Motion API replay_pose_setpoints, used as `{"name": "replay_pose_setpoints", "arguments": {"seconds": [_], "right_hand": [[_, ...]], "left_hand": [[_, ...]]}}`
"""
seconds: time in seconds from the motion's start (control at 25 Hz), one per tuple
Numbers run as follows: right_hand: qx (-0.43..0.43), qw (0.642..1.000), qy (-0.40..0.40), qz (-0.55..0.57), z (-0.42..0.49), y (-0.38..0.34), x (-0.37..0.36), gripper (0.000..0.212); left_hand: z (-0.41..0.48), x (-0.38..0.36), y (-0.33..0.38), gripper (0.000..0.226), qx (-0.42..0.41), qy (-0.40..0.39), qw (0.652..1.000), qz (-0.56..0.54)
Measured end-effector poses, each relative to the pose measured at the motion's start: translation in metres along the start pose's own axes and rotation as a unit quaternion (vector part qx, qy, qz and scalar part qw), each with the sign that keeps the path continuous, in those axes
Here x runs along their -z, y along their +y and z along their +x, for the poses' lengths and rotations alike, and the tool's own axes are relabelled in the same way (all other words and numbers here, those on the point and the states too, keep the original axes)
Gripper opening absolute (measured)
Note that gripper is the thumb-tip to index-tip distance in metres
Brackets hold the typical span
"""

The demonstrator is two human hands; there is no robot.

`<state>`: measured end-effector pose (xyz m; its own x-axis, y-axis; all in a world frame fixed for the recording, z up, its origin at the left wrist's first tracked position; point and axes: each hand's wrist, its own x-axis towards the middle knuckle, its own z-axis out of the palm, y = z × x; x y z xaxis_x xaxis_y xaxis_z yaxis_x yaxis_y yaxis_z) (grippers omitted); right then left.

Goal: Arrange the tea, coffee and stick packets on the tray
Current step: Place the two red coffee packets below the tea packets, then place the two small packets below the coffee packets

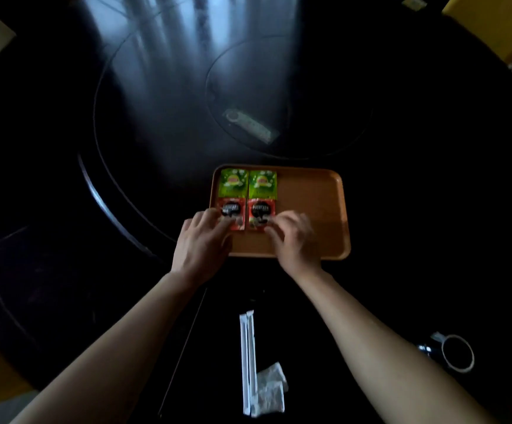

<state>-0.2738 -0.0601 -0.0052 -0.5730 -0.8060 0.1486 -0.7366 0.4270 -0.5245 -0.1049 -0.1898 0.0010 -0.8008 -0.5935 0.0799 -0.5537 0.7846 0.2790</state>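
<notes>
A wooden tray (312, 203) lies on the dark table. Two green tea packets (233, 182) (262, 182) sit side by side at its far left. Just below them lie two red coffee packets (230, 211) (261, 211). My left hand (204, 243) rests its fingertips on the lower edge of the left coffee packet. My right hand (293, 237) touches the lower right corner of the right coffee packet. Two long white stick packets (247, 359) lie on the table near me, with two small white sachets (270, 390) beside them.
A dark mug (453, 351) with a light rim stands at the right near my right forearm. A clear wrapped item (250, 125) lies on the round glass turntable beyond the tray. The tray's right half is bare wood.
</notes>
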Motion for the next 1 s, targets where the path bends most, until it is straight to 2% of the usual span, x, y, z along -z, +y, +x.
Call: {"name": "replay_pose_setpoints", "arguments": {"seconds": [0.16,0.28,0.36,0.48,0.56,0.68,0.76,0.88,1.0], "right_hand": [[-0.009,0.998,0.047,0.029,-0.027,0.009,0.023,0.014],[-0.003,0.996,0.013,0.085,-0.067,0.005,0.038,0.010],[0.003,0.992,-0.059,0.109,-0.107,0.005,0.040,0.010],[-0.007,0.966,-0.247,0.081,-0.169,0.019,0.035,0.014],[0.009,0.947,-0.318,0.032,-0.201,0.028,0.027,0.026],[0.031,0.947,-0.320,0.012,-0.217,0.030,0.021,0.028],[0.042,0.950,-0.310,0.005,-0.219,0.029,0.018,0.027],[0.047,0.950,-0.309,-0.007,-0.217,0.029,0.015,0.026],[0.030,0.953,-0.302,-0.025,-0.213,0.026,0.013,0.015]], "left_hand": [[-0.049,-0.002,0.014,0.027,0.007,0.059,0.998,-0.036],[-0.101,-0.008,0.037,0.018,0.026,0.017,0.997,-0.076],[-0.139,-0.015,0.060,0.014,0.000,-0.032,0.994,-0.104],[-0.186,-0.029,0.093,0.029,-0.118,-0.129,0.979,-0.105],[-0.202,-0.034,0.106,0.042,-0.162,-0.173,0.969,-0.073],[-0.210,-0.035,0.114,0.056,-0.145,-0.182,0.972,-0.018],[-0.213,-0.037,0.116,0.057,-0.112,-0.172,0.979,-0.003],[-0.216,-0.041,0.119,0.040,-0.066,-0.165,0.984,-0.014],[-0.220,-0.041,0.117,0.021,-0.027,-0.151,0.987,-0.046]]}}
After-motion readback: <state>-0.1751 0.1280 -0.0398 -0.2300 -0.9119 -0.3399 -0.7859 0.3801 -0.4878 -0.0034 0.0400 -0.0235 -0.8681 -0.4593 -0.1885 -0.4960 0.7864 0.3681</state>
